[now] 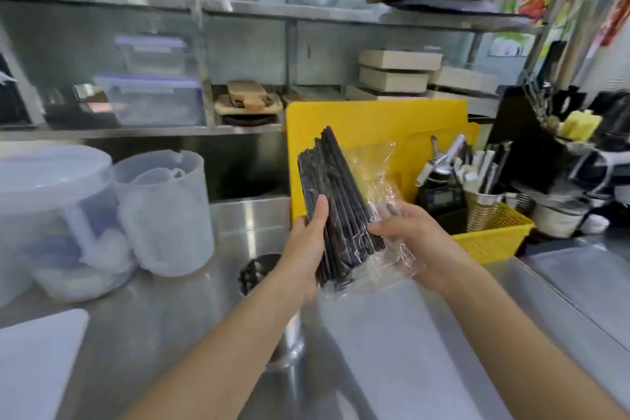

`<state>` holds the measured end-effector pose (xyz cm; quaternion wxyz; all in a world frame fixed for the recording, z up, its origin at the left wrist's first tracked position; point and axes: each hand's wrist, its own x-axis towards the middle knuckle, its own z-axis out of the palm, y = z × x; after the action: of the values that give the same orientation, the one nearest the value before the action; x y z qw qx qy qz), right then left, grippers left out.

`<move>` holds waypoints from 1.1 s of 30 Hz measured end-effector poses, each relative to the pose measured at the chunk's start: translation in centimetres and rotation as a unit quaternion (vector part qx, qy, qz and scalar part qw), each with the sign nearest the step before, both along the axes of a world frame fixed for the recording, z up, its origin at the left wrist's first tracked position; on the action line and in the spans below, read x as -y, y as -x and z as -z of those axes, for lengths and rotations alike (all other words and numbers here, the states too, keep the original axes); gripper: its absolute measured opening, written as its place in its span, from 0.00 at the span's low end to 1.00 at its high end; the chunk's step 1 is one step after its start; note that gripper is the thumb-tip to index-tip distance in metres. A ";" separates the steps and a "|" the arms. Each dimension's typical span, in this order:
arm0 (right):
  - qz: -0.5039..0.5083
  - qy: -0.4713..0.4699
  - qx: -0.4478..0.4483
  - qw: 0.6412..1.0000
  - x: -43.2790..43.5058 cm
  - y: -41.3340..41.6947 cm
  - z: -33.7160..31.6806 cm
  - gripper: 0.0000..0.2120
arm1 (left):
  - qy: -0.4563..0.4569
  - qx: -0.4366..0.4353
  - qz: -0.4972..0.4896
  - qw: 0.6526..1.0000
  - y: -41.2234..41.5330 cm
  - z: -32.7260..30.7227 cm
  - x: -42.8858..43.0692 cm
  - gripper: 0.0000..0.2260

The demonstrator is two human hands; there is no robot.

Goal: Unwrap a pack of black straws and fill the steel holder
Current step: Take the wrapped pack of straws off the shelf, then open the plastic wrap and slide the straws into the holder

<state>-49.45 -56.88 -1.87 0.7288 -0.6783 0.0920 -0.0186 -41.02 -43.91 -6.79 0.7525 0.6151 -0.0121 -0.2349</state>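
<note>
Your left hand (308, 242) grips the black straws (332, 201); your right hand (414, 242) holds the clear wrapper (378, 177). At three o'clock, the steel holder (482, 206) in the yellow basket (496, 237) holds some straws.

The straws (335, 201) are black. Their wrapper (381, 181) is clear and colourless. The steel holder (482, 210) is silver with a perforated dot pattern. It stands in a yellow basket (494, 235) with a slatted wall at the bench's right side. The board (375, 123) behind is plain yellow. The bench (392, 351) is bare grey steel.
</note>
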 end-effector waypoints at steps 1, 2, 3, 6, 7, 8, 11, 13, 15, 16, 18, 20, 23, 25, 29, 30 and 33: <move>-0.014 0.002 0.006 1.000 1.4 0.2 0.7 0.30 | -0.008 -0.017 0.010 1.000 0.5 0.7 1.5 0.46; -0.023 0.006 0.008 1.000 2.7 0.5 1.3 0.25 | -0.017 -0.020 0.013 1.000 1.1 1.4 2.9 0.41; -0.023 0.015 0.014 1.000 3.9 0.8 2.1 0.19 | -0.025 -0.019 0.004 0.999 1.7 2.1 4.1 0.33; -0.020 0.062 0.002 0.998 6.0 1.7 4.5 0.11 | -0.067 -0.019 -0.037 0.997 2.9 4.8 6.2 0.23; -0.026 0.082 -0.011 0.996 6.4 1.9 5.8 0.12 | -0.061 -0.026 -0.047 0.997 3.4 5.6 6.5 0.22; -0.033 0.098 -0.024 0.994 6.8 1.9 7.2 0.14 | -0.047 -0.043 -0.049 0.997 3.9 6.3 6.6 0.21; -0.078 0.109 -0.051 0.990 6.7 2.5 10.3 0.12 | 0.005 -0.114 -0.009 0.993 5.9 7.5 6.9 0.35; -0.111 0.072 -0.058 0.990 6.3 3.2 12.2 0.07 | 0.017 -0.137 -0.006 0.990 6.9 8.4 7.1 0.44; -0.130 0.005 -0.064 0.989 6.2 3.9 13.9 0.10 | 0.018 -0.134 -0.007 0.991 7.5 9.5 7.1 0.43; -0.133 -0.019 -0.075 0.988 6.2 4.2 14.7 0.15 | 0.016 -0.137 0.001 0.990 7.8 10.3 7.1 0.40; -0.131 -0.024 -0.088 0.987 6.5 4.7 15.7 0.14 | 0.026 -0.163 0.012 0.986 8.6 11.4 7.0 0.35; -0.132 -0.007 -0.096 0.987 7.0 5.0 16.5 0.04 | 0.007 -0.188 -0.006 0.982 8.9 12.3 6.3 0.28; -0.090 0.040 -0.123 0.988 8.4 5.2 17.8 0.14 | -0.087 -0.192 -0.028 0.977 9.0 14.2 4.9 0.32; -0.036 0.061 -0.144 0.987 9.8 5.3 18.5 0.15 | -0.134 -0.195 -0.043 0.971 9.0 14.9 4.0 0.20; 0.038 0.201 -0.187 0.961 12.4 5.2 19.9 0.17 | -0.247 -0.152 -0.064 0.955 8.4 16.8 3.2 0.19; 0.048 0.247 -0.199 0.947 12.9 5.2 20.3 0.17 | -0.269 -0.123 -0.069 0.953 8.4 16.8 3.2 0.21; 0.059 0.380 -0.234 0.893 13.4 5.3 21.3 0.11 | -0.334 -0.022 -0.058 0.941 8.4 16.6 3.5 0.26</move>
<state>-54.73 -70.30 -23.16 0.3698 -0.8816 0.2861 0.0642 -49.40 -47.38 -23.38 0.5164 0.8253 0.1197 -0.1946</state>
